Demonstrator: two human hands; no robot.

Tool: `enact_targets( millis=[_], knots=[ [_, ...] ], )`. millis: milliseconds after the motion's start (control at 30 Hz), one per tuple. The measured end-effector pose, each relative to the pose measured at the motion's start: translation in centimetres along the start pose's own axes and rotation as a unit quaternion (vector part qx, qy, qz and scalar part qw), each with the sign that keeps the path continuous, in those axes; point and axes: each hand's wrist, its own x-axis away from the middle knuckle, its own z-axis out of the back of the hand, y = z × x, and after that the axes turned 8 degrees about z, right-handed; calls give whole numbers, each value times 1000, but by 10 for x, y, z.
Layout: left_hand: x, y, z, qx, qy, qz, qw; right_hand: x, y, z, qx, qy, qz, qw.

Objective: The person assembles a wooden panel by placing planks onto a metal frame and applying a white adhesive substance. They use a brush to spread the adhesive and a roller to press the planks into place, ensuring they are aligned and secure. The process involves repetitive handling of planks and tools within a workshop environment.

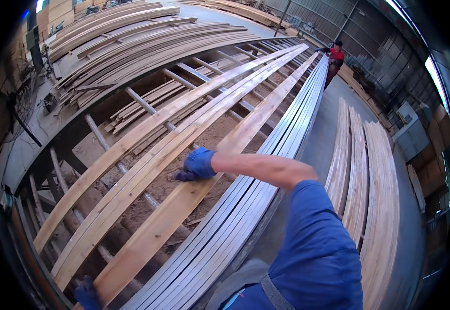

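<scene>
Reaching across from the right, the right hand point(196, 165) in a blue glove is at the left edge of a wide plank point(170, 212), its fingers bent and pointing toward the gap. The left hand point(87, 294), also gloved, is beside the near end of the same plank, at its left edge. How far the hands are closed and whether they have hold of the wood, I cannot tell, because the right palm is turned away and the left hand is dim, near the lower rim.

The plank lies lengthwise on a long bench point(112, 94) with round metal rollers. On its left is a broad open gap, and beyond this gap lie narrower boards point(155, 160). On its right, the space before the pack of grey strips point(219, 227) is quite narrow. Right of this pack, the grey floor point(315, 155) gives a free lane up to other pale boards point(380, 206).

The plank is flat and straight-sided, of yellowish wood with a few dark knots. The strips are thin and silvery, with a black slit running along them. Under the rollers is loose brown material, looking crumbly. At the far end of the strips stands a co-worker point(335, 57) in red and dark clothes
</scene>
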Motion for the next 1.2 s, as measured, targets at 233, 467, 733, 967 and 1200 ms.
enact_targets(
  millis=[233,467,733,967,1200],
  knots=[
    [3,-10,41,158,9,233,959,-10,-56,99,38,27,4,999],
    [-40,-5,99,83,-129,301,941,-49,-8,53,0,122,-4,993],
    [-101,15,121,40,-94,221,970,-107,23,36,-36,166,102,980],
    [-145,12,145,21,104,118,987,-158,-57,75,7,180,193,964],
    [-64,12,252,221,295,299,880,-258,21,193,198,318,11,927]
  ],
)
